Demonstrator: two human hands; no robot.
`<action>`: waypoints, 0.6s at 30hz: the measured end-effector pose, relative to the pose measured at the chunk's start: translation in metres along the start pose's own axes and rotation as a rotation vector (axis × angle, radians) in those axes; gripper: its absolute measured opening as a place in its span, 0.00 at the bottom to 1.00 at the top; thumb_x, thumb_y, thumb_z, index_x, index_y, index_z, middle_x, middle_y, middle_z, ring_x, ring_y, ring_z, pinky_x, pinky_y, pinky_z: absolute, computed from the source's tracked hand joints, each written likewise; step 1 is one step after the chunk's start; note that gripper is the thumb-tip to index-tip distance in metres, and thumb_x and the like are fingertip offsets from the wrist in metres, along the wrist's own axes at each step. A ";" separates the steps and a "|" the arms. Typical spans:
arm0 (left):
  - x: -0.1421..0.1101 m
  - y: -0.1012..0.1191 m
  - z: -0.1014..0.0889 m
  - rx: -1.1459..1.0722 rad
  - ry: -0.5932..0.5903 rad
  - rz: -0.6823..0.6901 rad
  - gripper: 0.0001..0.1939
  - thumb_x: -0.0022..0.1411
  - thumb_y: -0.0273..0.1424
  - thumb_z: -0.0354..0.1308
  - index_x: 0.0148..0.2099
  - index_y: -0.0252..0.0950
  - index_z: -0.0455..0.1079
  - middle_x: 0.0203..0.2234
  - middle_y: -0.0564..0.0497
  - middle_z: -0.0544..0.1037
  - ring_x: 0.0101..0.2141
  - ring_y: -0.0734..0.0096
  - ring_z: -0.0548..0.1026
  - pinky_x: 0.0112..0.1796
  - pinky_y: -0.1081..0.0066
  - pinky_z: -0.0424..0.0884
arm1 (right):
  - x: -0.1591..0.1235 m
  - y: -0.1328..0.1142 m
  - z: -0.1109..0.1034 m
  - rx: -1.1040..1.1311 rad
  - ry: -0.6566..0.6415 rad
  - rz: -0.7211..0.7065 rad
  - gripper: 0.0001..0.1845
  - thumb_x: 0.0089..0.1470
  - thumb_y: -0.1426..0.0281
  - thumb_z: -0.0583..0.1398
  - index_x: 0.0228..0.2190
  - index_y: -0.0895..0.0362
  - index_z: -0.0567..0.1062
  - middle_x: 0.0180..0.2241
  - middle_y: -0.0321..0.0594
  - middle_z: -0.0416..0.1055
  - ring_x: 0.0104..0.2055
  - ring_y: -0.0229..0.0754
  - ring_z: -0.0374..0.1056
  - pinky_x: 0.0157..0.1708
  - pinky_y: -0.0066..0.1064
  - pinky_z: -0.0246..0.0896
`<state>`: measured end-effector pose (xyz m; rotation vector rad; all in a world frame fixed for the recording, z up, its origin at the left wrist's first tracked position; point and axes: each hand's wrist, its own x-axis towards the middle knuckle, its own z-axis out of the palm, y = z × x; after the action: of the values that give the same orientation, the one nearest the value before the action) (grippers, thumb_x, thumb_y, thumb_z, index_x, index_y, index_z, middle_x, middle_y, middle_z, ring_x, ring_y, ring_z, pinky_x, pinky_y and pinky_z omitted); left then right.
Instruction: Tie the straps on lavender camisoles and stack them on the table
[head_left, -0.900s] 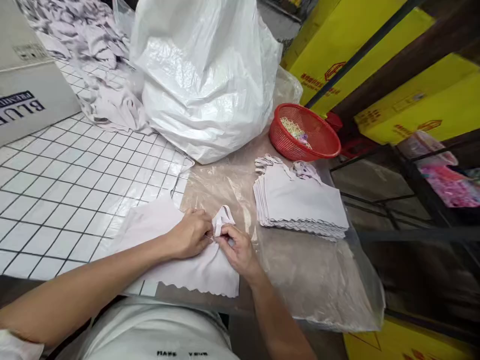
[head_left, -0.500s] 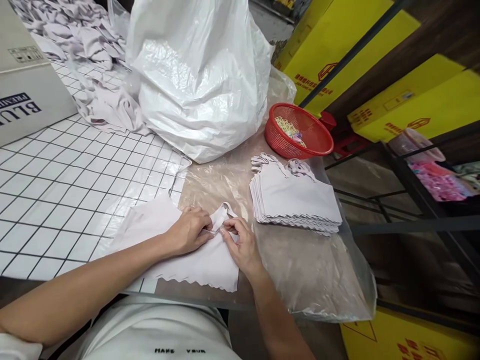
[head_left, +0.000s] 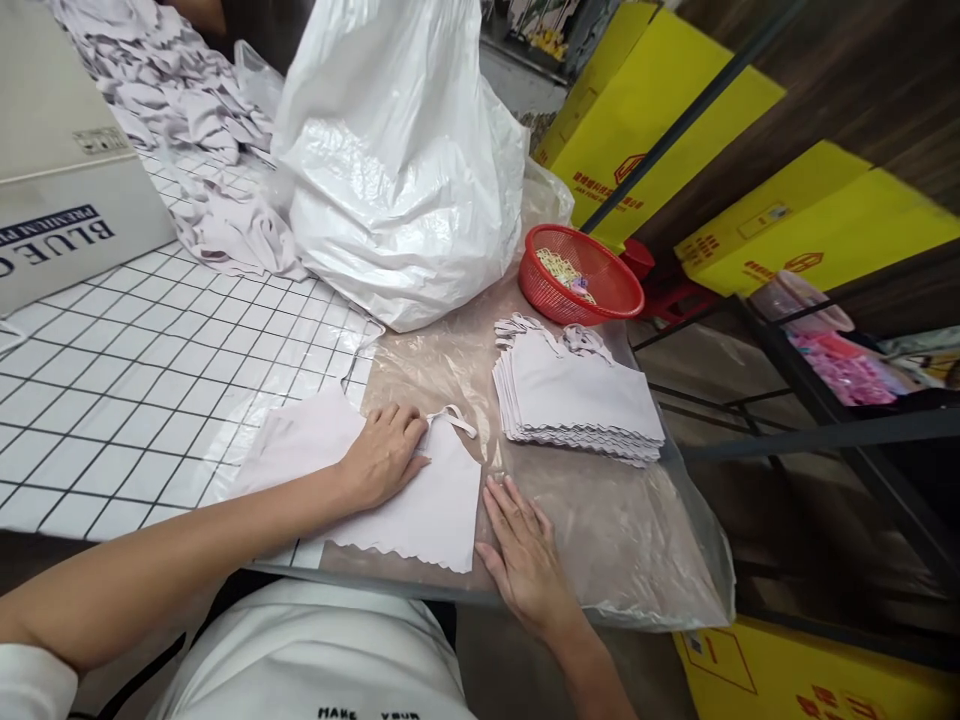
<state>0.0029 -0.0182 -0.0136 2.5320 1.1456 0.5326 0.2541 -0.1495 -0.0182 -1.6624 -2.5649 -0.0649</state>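
A pale lilac camisole-like garment (head_left: pixel 442 510) with a scalloped hem lies flat on the table in front of me. My left hand (head_left: pixel 384 455) rests palm down across its middle, fingers laid on the cloth. A thin strap (head_left: pixel 459 422) loops out at the garment's top, just beyond those fingers. Close by the right edge of the garment, my right hand (head_left: pixel 523 545) lies flat on the plastic sheet, fingers stretched out and holding nothing. A neat stack of similar garments (head_left: pixel 585 400) sits farther off to the right, straps bunched at its top.
Behind the garment stands a big white plastic sack (head_left: pixel 405 190). A red basket (head_left: pixel 619 270) with pale bands inside is behind the stack. Loose cloth pieces (head_left: pixel 232 225) and a carton (head_left: pixel 67 190) occupy the left. Right of the table is a dark metal rack (head_left: pixel 810 385).
My right hand has let go of the garment's strap area and moved down and right onto the plastic sheet. My left hand has flattened onto the cloth, and the strap lies loose.
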 end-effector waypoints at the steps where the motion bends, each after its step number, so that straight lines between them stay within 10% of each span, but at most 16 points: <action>1: -0.002 0.001 -0.005 0.026 -0.009 0.013 0.13 0.66 0.34 0.54 0.50 0.33 0.67 0.49 0.38 0.70 0.46 0.51 0.67 0.45 0.53 0.65 | 0.002 0.000 -0.002 0.014 0.023 0.006 0.29 0.67 0.65 0.49 0.66 0.59 0.57 0.63 0.51 0.64 0.67 0.53 0.54 0.58 0.46 0.52; 7: -0.032 -0.044 -0.044 0.049 -0.011 0.065 0.08 0.68 0.29 0.50 0.39 0.34 0.70 0.38 0.43 0.75 0.40 0.58 0.70 0.42 0.57 0.69 | 0.074 -0.014 -0.031 0.382 0.242 0.055 0.14 0.65 0.66 0.53 0.45 0.55 0.75 0.45 0.48 0.75 0.49 0.48 0.70 0.47 0.38 0.63; 12: -0.061 -0.086 -0.061 -0.098 0.153 0.090 0.11 0.71 0.27 0.46 0.46 0.35 0.70 0.43 0.43 0.75 0.42 0.64 0.74 0.42 0.64 0.74 | 0.194 -0.052 -0.039 0.657 -0.022 0.167 0.17 0.63 0.61 0.53 0.29 0.56 0.75 0.30 0.40 0.75 0.34 0.41 0.69 0.35 0.30 0.61; 18: -0.063 -0.090 -0.043 -0.086 0.124 0.148 0.17 0.71 0.31 0.48 0.59 0.35 0.66 0.57 0.39 0.70 0.59 0.58 0.68 0.57 0.56 0.70 | 0.286 -0.104 -0.009 0.586 -0.186 0.447 0.12 0.54 0.61 0.62 0.27 0.57 0.72 0.35 0.47 0.76 0.42 0.48 0.71 0.42 0.35 0.60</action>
<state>-0.1133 -0.0045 -0.0268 2.5521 0.9577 0.7686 0.0438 0.0671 0.0182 -1.9758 -1.9537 0.8130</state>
